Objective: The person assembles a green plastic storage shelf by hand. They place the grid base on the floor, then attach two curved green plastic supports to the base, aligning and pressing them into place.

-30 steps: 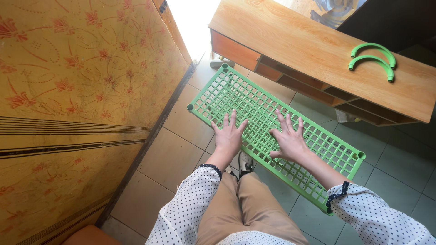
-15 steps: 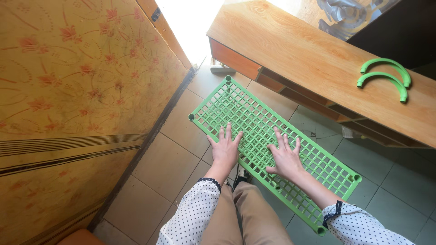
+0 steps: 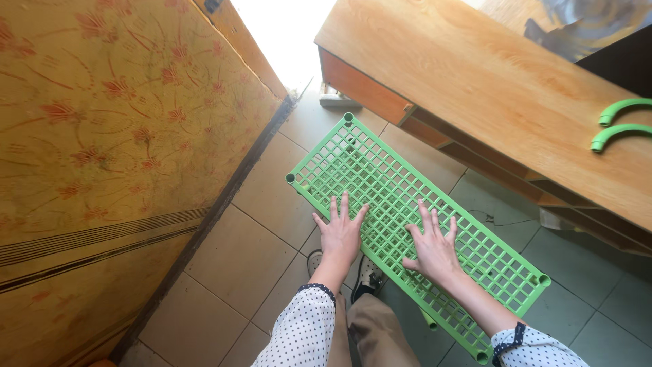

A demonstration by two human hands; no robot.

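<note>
A long green plastic grid shelf (image 3: 380,173) lies flat above the tiled floor, running from upper left to lower right. My left hand (image 3: 339,232) rests palm down on its near edge with the fingers spread. My right hand (image 3: 432,249) presses flat on the grid's middle, fingers apart too. Neither hand grips anything. Both sleeves are white with dark dots. Below the shelf I see my tan trousers (image 3: 377,333) and a shoe (image 3: 369,277).
A wooden table (image 3: 489,81) stands at the upper right, with two curved green plastic pieces (image 3: 621,122) on its top. A yellow flowered wall covering (image 3: 102,136) fills the left side. Grey floor tiles (image 3: 238,258) lie between the wall and the shelf.
My view has shifted so the shelf and table sit lower and more to the right. Both hands stay flat on the green shelf in about the same spots.
</note>
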